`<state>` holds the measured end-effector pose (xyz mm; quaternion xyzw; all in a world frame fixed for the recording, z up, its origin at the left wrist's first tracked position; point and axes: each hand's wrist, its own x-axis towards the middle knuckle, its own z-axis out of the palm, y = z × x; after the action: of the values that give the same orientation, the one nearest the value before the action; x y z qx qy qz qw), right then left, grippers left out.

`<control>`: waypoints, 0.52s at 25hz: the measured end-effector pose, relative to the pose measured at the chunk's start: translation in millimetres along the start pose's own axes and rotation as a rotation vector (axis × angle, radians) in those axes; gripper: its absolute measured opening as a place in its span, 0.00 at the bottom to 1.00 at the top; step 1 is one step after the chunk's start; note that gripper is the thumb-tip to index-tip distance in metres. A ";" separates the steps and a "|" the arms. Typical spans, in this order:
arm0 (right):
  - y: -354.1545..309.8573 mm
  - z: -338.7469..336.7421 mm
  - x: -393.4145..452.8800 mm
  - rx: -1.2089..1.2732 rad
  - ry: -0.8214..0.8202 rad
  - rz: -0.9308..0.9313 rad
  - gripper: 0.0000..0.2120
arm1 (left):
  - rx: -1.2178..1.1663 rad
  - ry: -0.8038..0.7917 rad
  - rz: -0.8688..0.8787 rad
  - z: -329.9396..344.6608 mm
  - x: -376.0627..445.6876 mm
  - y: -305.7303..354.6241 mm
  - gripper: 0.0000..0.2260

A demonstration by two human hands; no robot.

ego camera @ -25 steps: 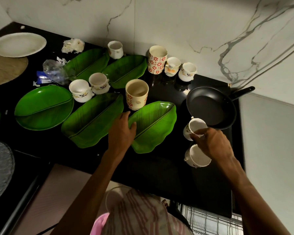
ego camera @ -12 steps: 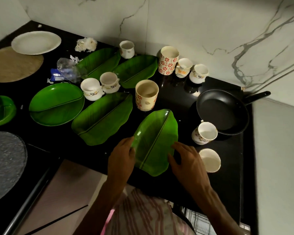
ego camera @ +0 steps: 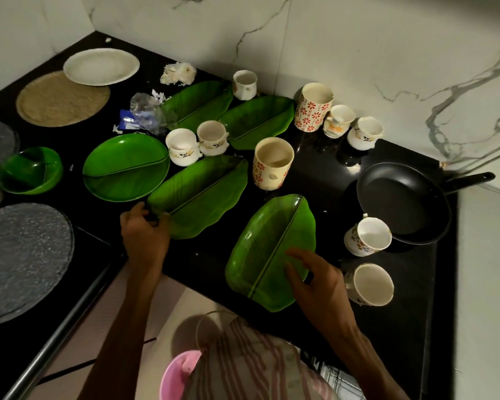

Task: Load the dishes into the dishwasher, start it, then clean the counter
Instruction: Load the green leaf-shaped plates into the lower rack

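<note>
Several green leaf-shaped plates lie on the black counter (ego camera: 324,174) among cups and mugs. My right hand (ego camera: 315,281) holds the nearest leaf plate (ego camera: 272,243) by its right edge, close to the counter's front, and the plate is tilted. My left hand (ego camera: 143,235) pinches the near tip of the middle leaf plate (ego camera: 202,192), which lies flat. Two white cups (ego camera: 368,236) (ego camera: 371,284) stand just right of my right hand. A floral mug (ego camera: 273,163) stands behind the held plate. Part of a wire dishwasher rack (ego camera: 341,379) shows at the bottom right.
A black frying pan (ego camera: 401,203) sits at the right, handle toward the wall. A round green plate (ego camera: 124,166), a green bowl (ego camera: 29,171), a white plate (ego camera: 101,66), a woven mat (ego camera: 61,99) and scraps of wrapper (ego camera: 145,114) lie left. A pink bowl (ego camera: 176,376) is below.
My left hand let go of the nearest leaf plate and moved left to the tip of the middle leaf plate. My right hand stays on the nearest plate.
</note>
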<state>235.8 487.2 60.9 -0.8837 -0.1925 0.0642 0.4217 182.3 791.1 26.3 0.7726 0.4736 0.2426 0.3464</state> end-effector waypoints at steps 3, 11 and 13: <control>3.2 -0.4 -3.2 0.019 -0.008 0.033 0.11 | -0.005 -0.083 -0.106 4.0 7.6 -3.9 0.18; 6.7 -1.3 -4.3 0.099 -0.051 0.107 0.10 | -0.505 -0.234 -0.462 5.4 0.2 -2.2 0.19; 4.3 -1.6 -3.7 0.139 -0.065 0.128 0.10 | -0.569 -0.203 -0.463 -10.2 -8.4 5.3 0.17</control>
<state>234.1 482.1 58.4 -0.8602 -0.1446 0.1330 0.4706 174.5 785.1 36.5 0.5382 0.5124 0.2020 0.6379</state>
